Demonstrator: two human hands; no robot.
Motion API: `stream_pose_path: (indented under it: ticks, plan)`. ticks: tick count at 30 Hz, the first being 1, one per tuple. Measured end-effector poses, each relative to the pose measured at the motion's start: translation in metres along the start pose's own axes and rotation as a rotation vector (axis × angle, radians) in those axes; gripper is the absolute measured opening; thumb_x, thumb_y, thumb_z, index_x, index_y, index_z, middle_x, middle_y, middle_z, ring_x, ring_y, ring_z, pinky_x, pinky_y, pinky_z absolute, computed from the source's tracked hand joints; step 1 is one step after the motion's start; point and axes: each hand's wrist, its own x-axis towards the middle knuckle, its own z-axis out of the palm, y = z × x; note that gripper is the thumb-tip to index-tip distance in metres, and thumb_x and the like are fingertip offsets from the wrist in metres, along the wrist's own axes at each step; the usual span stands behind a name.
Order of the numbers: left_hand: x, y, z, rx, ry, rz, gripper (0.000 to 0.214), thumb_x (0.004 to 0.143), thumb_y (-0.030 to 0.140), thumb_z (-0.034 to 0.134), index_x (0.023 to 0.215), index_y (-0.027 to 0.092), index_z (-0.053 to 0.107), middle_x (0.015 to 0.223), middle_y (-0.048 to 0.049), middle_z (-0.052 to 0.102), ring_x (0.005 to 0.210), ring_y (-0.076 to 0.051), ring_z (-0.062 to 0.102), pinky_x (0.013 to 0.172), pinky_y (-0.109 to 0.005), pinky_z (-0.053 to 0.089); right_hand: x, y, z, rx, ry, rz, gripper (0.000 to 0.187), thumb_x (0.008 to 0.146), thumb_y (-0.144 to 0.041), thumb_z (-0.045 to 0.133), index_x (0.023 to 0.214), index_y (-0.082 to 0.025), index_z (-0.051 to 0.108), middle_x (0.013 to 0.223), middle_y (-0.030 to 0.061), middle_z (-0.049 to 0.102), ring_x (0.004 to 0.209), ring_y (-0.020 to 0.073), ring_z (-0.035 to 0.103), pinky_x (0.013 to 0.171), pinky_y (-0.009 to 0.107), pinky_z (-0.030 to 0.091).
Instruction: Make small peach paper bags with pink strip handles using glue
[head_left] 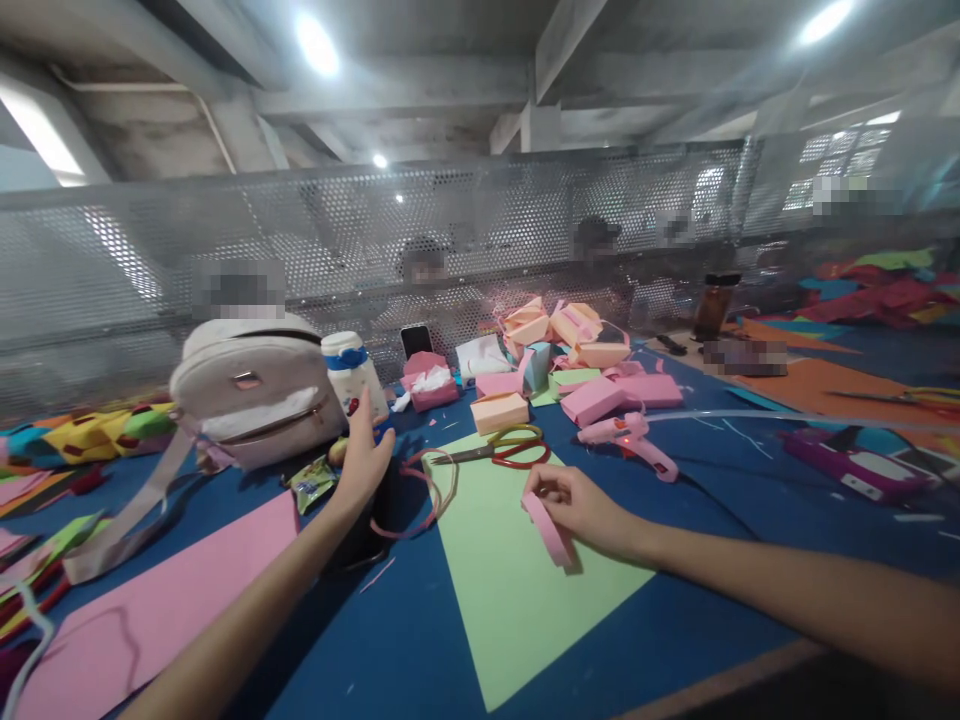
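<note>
My right hand (574, 503) is closed on a pink paper strip (549, 531) and holds it over a light green paper sheet (517, 570) on the blue table. My left hand (363, 460) reaches forward with its fingers stretched up, close to a white bottle with a blue band (351, 375) and above a dark object (369, 520). Scissors with red and yellow handles (502, 450) lie at the green sheet's far edge. Just past my right hand rests a pink glue gun (630, 437).
A pale backpack (251, 395) stands at the left with its strap trailing. A large pink sheet (161, 600) lies near left. Pink and peach paper boxes (577, 350) are piled at the back. Coloured paper scraps cover both table ends. People sit behind a perforated metal screen (480, 230).
</note>
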Motion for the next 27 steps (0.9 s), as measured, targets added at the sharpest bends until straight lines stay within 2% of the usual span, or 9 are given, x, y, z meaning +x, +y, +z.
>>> stream_pose_path:
  ticks: [4,8,11,13,16,18,22,25,27]
  plan:
    - [-0.016,0.016,0.006,0.044,-0.179,0.143,0.052,0.087,0.019,0.044,0.139,0.018,0.048,0.141,-0.0139,0.052,0.116,-0.025,0.062,0.103,-0.043,0.048,-0.003,0.000,0.001,-0.015,-0.040,-0.007,0.012,0.084,-0.029,0.061,0.080,-0.018,0.058,0.061,-0.0053,0.051,0.051,0.0092,0.048,0.050,0.020,0.034]
    - [-0.032,0.036,0.017,0.113,-0.405,0.277,0.039,0.083,0.016,0.050,0.118,0.020,0.066,0.129,-0.0099,0.064,0.123,-0.026,0.058,0.107,-0.042,0.044,-0.006,-0.006,0.002,-0.024,-0.079,-0.017,0.033,0.092,-0.047,0.054,0.074,-0.019,0.052,0.061,-0.0041,0.050,0.052,0.0108,0.046,0.049,0.022,0.035]
    - [-0.042,0.044,0.023,0.179,-0.524,0.323,0.032,0.083,0.015,0.051,0.107,0.021,0.073,0.119,-0.0100,0.070,0.110,-0.026,0.064,0.099,-0.042,0.048,-0.006,-0.011,0.002,-0.084,-0.006,-0.106,0.041,0.091,-0.051,0.055,0.067,-0.019,0.048,0.072,-0.0002,0.053,0.063,0.0129,0.050,0.056,0.024,0.038]
    - [-0.045,0.047,0.025,0.218,-0.571,0.341,0.028,0.084,0.016,0.052,0.098,0.022,0.075,0.112,-0.0086,0.073,0.102,-0.026,0.067,0.095,-0.042,0.049,-0.006,-0.010,0.002,-0.063,0.008,-0.112,0.039,0.090,-0.047,0.057,0.066,-0.020,0.043,0.080,0.0018,0.057,0.066,0.0131,0.054,0.056,0.025,0.040]
    - [-0.046,0.048,0.025,0.263,-0.597,0.354,0.025,0.086,0.017,0.052,0.088,0.023,0.076,0.108,-0.0074,0.075,0.097,-0.025,0.066,0.095,-0.041,0.048,-0.005,-0.004,0.001,0.023,-0.039,-0.054,0.035,0.086,-0.033,0.061,0.066,-0.022,0.035,0.081,0.0016,0.061,0.057,0.0112,0.055,0.053,0.024,0.041]
    - [-0.045,0.048,0.023,0.283,-0.596,0.354,0.027,0.086,0.017,0.051,0.087,0.023,0.076,0.108,-0.0076,0.075,0.096,-0.025,0.065,0.096,-0.043,0.046,-0.004,-0.001,0.001,0.015,-0.041,-0.073,0.031,0.081,-0.022,0.061,0.066,-0.022,0.035,0.078,0.0015,0.063,0.062,0.0126,0.057,0.056,0.024,0.042]
    - [-0.043,0.049,0.019,0.279,-0.582,0.337,0.027,0.086,0.017,0.050,0.086,0.023,0.076,0.108,-0.0076,0.074,0.097,-0.025,0.064,0.100,-0.045,0.045,-0.002,0.000,0.000,-0.071,-0.008,-0.136,0.012,0.078,-0.011,0.055,0.072,-0.020,0.049,0.079,0.0014,0.063,0.069,0.0137,0.057,0.059,0.024,0.042]
    - [-0.040,0.047,0.020,0.245,-0.554,0.297,0.025,0.085,0.017,0.052,0.092,0.022,0.075,0.115,-0.0098,0.071,0.107,-0.028,0.063,0.103,-0.047,0.043,-0.001,-0.001,0.000,-0.102,0.009,-0.167,0.013,0.079,-0.008,0.050,0.073,-0.018,0.057,0.081,0.0017,0.061,0.072,0.0144,0.057,0.063,0.025,0.043]
    - [-0.036,0.042,0.027,0.204,-0.531,0.257,0.028,0.085,0.018,0.053,0.105,0.021,0.072,0.124,-0.0111,0.067,0.117,-0.029,0.059,0.106,-0.048,0.041,0.000,-0.002,0.000,-0.112,0.017,-0.186,0.017,0.077,-0.005,0.049,0.073,-0.018,0.060,0.082,0.0018,0.060,0.074,0.0148,0.056,0.065,0.026,0.042]
